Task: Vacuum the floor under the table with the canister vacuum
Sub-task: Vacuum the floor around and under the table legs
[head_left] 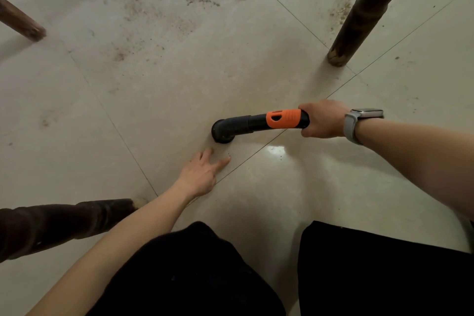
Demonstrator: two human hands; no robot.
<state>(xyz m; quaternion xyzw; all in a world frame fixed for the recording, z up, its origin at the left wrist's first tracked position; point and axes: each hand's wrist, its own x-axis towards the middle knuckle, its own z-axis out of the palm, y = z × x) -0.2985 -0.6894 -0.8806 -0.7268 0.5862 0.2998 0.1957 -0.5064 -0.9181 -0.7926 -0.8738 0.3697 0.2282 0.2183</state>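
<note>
Across the whole view lay a pale cream glossy tiled floor (77, 115) with thin dark grout lines, marked at the far side by patches of brown dust and crumbs (143, 13). Standing on it were three dark brown round wooden table legs: one at far right (364, 13), one at near left (66, 223), and one at far left (23, 22), only its foot showing. At the bottom edge were the person's knees in black trousers (372, 272). Next, a black canister-vacuum hose end with an orange plastic sleeve (259, 122) lay nearly level, its black elbow nozzle (222, 133) turned down and set on the tile between the legs. The right hand (324, 119), with a grey-strapped smartwatch (359, 120) on its wrist, had its fingers wrapped around the rear of that hose end. The left hand (202, 173) rested on the floor just beside the nozzle, fingers spread and holding nothing.
</note>
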